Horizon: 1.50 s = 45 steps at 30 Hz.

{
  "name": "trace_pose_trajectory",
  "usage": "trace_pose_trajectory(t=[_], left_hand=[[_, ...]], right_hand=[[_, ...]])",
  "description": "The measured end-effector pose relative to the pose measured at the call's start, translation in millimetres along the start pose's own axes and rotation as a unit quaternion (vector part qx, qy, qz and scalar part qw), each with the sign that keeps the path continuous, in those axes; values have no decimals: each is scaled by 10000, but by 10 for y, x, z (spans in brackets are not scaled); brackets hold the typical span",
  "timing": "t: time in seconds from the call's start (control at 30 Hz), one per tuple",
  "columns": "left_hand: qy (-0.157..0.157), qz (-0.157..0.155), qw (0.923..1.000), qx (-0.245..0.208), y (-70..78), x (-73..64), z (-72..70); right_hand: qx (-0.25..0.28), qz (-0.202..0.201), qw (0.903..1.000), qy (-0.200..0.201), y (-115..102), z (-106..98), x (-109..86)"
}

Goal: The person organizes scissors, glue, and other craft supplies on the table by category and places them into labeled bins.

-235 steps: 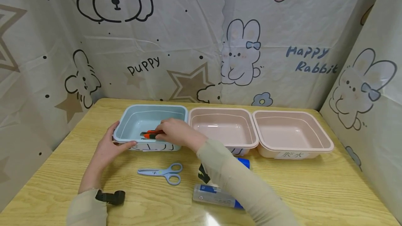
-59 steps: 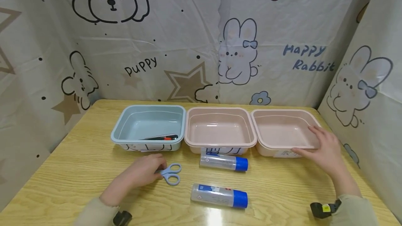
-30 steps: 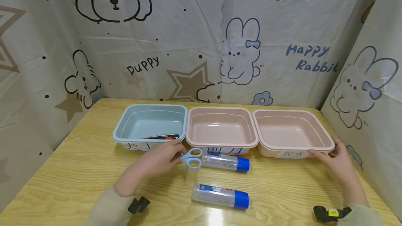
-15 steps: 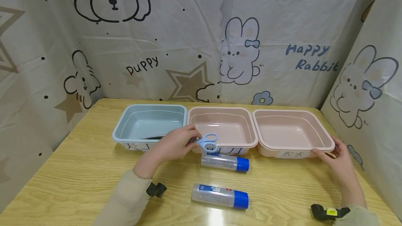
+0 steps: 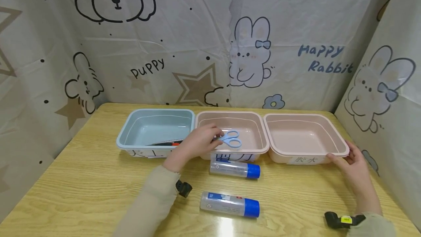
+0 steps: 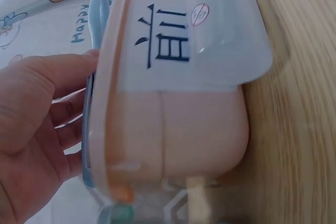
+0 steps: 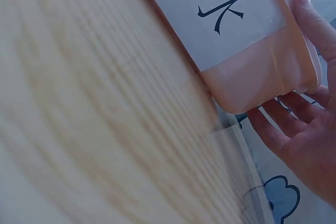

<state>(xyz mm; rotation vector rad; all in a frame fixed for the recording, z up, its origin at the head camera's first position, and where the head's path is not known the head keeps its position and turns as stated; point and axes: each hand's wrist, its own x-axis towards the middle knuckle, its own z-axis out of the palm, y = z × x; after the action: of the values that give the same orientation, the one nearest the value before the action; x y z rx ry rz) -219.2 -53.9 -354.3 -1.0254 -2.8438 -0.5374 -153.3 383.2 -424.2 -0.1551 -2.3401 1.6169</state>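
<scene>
My left hand (image 5: 202, 140) pinches light-blue scissors (image 5: 227, 139) by the blade end, over the middle pink bin (image 5: 241, 151). Their finger loops point right; the blades are hidden by the fingers. In the left wrist view, the hand (image 6: 37, 114) is beside the bin's rim, with a scissor handle (image 6: 98, 19) showing beyond it. My right hand (image 5: 355, 165) grips the right pink bin (image 5: 296, 154) at its front right corner, thumb at the front rim and fingers round the side. The right wrist view shows those fingers (image 7: 273, 129) against the bin's corner.
A blue bin (image 5: 138, 147) at the left holds black and orange-red utility knives (image 5: 175, 143). Two clear glue bottles with blue caps lie on the table, the first (image 5: 228, 168) against the middle bin's front, the second (image 5: 223, 204) nearer me. A printed curtain (image 5: 148, 46) hangs behind.
The utility knives were let go in the blue bin. My left hand picked the scissors off the table and carried them up and right. The right hand shifted to the right bin's corner.
</scene>
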Motion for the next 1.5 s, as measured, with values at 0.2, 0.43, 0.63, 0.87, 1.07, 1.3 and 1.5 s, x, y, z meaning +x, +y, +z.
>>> trace_pose_trajectory(t=[0.2, 0.43, 0.63, 0.87, 1.07, 1.3, 1.5], left_hand=[[98, 144, 9998, 54, 13, 158, 113], [-245, -153, 9995, 154, 57, 268, 217], [-536, -419, 9976, -93, 63, 327, 258], [-803, -601, 9946, -268, 58, 397, 240], [-913, -696, 9931, -228, 48, 457, 266], [-982, -953, 9903, -255, 42, 528, 290], [-974, -966, 9905, -45, 44, 565, 312]], right_hand=[[79, 15, 10000, -13, -20, 14, -10], [-789, 335, 9963, 6, -9, 8, -8], [-216, 144, 9997, 1, 17, -13, 5], [568, -195, 9982, 4, 37, 7, 9], [749, -313, 9967, 16, 38, 17, -5], [874, -333, 9956, 28, 33, 24, 7], [737, -312, 9968, 81, 35, 33, 10]])
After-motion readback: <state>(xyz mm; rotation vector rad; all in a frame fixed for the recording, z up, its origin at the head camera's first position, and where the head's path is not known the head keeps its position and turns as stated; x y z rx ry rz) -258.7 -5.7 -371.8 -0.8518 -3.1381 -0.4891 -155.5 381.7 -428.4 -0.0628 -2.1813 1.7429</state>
